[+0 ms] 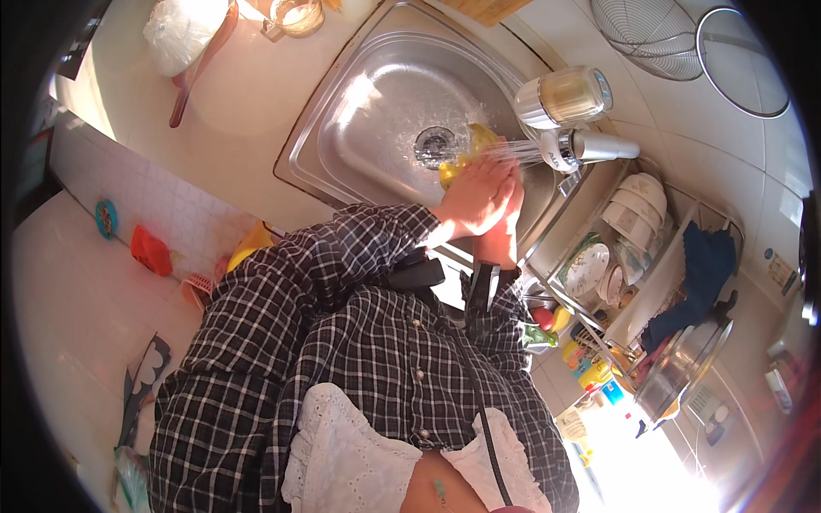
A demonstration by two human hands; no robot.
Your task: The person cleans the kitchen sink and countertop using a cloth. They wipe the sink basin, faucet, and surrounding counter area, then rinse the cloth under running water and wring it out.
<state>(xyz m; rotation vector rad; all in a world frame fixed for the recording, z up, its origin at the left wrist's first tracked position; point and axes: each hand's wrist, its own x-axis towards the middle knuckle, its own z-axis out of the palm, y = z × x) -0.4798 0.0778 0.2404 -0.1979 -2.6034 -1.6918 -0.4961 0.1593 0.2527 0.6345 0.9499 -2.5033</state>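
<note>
My left hand [473, 195] and my right hand [508, 226] are pressed together over the right side of a stainless steel sink [378, 138]. Between and beyond their fingers a wet yellow item [482, 138] sticks out in two places; its kind is unclear. The faucet's spray head [557, 151] throws fine jets of water onto the fingers and the yellow item. Left fingers overlap the right hand, so much of the right palm and part of the item are hidden. Just left of the hands lies the sink drain [435, 147], with water splashing around it.
A lidded jar [567, 97] stands beside the faucet. Right of the sink, a metal dish rack [564, 292] holds bowls [636, 204] and a dark blue cloth [702, 263]. A wire strainer [648, 38] hangs upper right. On the left counter are a plastic bag [183, 38] and a glass cup [300, 16].
</note>
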